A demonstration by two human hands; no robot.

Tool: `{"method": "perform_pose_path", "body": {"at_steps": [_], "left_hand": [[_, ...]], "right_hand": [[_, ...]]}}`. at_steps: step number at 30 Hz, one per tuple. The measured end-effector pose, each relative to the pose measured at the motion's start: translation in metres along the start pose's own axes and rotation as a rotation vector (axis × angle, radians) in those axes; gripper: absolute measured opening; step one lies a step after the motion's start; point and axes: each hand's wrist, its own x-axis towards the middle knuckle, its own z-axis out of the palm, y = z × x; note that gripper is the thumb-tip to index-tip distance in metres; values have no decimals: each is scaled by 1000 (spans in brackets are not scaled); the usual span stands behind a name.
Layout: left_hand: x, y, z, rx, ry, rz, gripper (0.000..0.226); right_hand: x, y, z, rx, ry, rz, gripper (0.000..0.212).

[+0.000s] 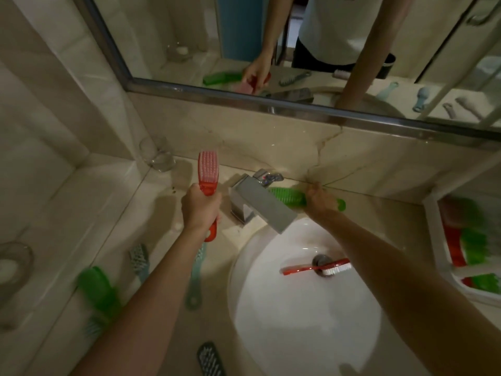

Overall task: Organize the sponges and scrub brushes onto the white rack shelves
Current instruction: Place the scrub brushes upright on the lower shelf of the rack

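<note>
My left hand grips the handle of a red scrub brush, its pale bristles facing up, above the counter left of the tap. My right hand grips a green scrub brush lying on the counter behind the tap. The white rack stands at the right edge and holds red and green brushes. A red brush with white bristles lies in the sink over the drain. On the left counter lie a green brush, two teal brushes and a dark brush.
The chrome tap juts over the white sink between my hands. A clear glass stands in the back left corner. A round dish sits at the left edge. A mirror runs along the back wall.
</note>
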Motion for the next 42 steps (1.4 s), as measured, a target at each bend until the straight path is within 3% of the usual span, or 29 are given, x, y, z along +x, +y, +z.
{"method": "perform_pose_path", "body": {"at_steps": [6, 14, 23, 28, 32, 35, 39, 42], "left_hand": [[-19, 1, -7, 3, -4, 16, 7], [-87, 7, -36, -62, -12, 191, 5], [-198, -4, 15, 50, -500, 479, 10], [-257, 3, 72, 143, -709, 538, 10], [-307, 23, 132, 231, -818, 575, 19], [-346, 42, 181, 248, -825, 559, 19], [-380, 71, 240, 344, -638, 636, 20], [-386, 98, 276, 311, -585, 561, 27]], "right_hand": [[-25, 8, -1, -13, 35, 58, 32], [-116, 12, -22, 556, 101, 301, 34], [-263, 60, -11, 751, 206, 509, 25], [-320, 107, 1, 834, 299, 655, 13], [-343, 168, 3, 882, 389, 753, 22], [-352, 221, -2, 915, 403, 773, 27], [-345, 287, -9, 893, 340, 735, 28], [-334, 320, -16, 867, 279, 697, 29]]}}
